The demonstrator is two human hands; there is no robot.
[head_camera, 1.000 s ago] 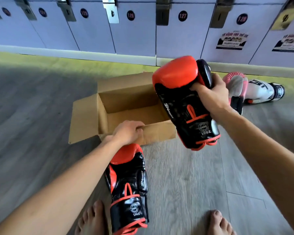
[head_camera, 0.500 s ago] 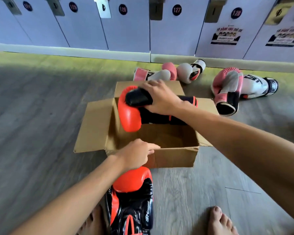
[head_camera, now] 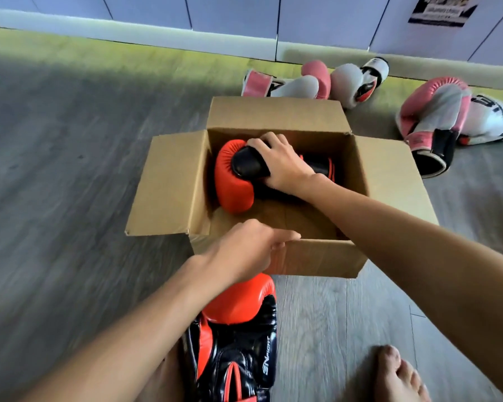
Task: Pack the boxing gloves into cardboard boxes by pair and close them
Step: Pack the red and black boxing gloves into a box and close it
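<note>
Inside the open brown corrugated cardboard box (head_camera: pixel 169 184), right hand (head_camera: pixel 285 166) curled round a glossy red-and-black padded boxing glove (head_camera: pixel 233 192) lying sideways at the far left, left hand (head_camera: pixel 244 250) gripping the near rim, matching glove (head_camera: pixel 238 329) on grey plank floor (head_camera: pixel 70 169) just nearer.

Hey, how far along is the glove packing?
Done: no box closed yet. In hand: the right hand holds one red glove inside the open cardboard box, the left hand gripping its near wall. Left: the matching glove on the floor, the pink gloves beyond, closing flaps.
</note>
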